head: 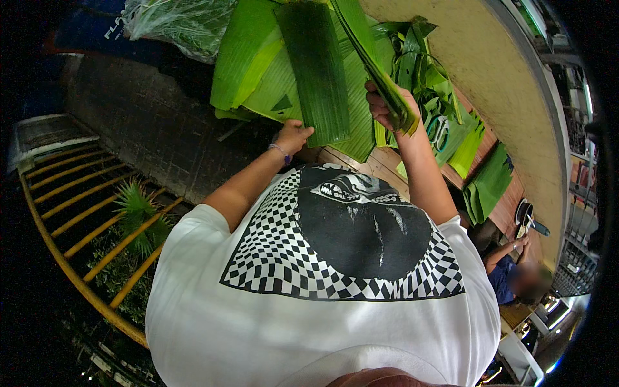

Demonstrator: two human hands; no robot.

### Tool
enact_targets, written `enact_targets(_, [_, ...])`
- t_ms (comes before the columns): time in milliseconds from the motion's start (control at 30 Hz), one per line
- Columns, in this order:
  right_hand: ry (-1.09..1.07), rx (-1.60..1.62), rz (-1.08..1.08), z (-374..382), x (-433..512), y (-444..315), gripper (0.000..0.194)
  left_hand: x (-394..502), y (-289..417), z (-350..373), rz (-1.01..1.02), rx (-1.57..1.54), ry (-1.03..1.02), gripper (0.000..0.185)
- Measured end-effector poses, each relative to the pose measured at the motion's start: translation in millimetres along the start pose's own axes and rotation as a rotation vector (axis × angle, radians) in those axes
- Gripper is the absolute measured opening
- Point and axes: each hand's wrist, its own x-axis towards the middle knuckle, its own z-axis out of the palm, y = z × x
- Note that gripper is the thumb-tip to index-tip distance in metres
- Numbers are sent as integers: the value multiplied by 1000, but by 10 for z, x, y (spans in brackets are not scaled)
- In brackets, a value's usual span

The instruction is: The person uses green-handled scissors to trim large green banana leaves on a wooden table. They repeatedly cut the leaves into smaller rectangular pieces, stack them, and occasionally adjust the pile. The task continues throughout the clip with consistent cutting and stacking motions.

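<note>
My left hand (295,137) pinches the lower left corner of a dark green banana leaf piece (319,82), thumb on top. That piece lies lengthwise over a pile of lighter banana leaves (263,72) on a wooden table (384,167). To the right, my right hand (387,104) is closed around the lower end of a folded bundle of long leaf strips (370,58), which reaches up past the top of the picture. Scissors with light handles (439,131) lie on leaves just right of my right forearm.
Curled leaf scraps (425,72) and cut leaf stacks (488,184) lie along the table by a yellowish wall (508,106). A clear plastic bag (184,29) is at the upper left, a yellow railing (63,256) at the left. Another person (505,278) sits at the far right.
</note>
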Motion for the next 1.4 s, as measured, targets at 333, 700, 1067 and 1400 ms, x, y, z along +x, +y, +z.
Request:
enact_targets(333, [489, -631, 24, -751, 177, 447, 48, 156, -10, 252, 337, 288, 265, 80])
enact_targets(700, [556, -772, -37, -858, 302, 675, 42, 250, -174, 287, 404, -51, 99, 75])
enact_targets(1067, [562, -808, -111, -938, 358, 770, 39, -189, 309, 188, 58, -537, -34, 62])
enact_targets(1400, [637, -1077, -194, -920, 324, 923, 37, -221, 408, 241, 193, -350, 54, 51])
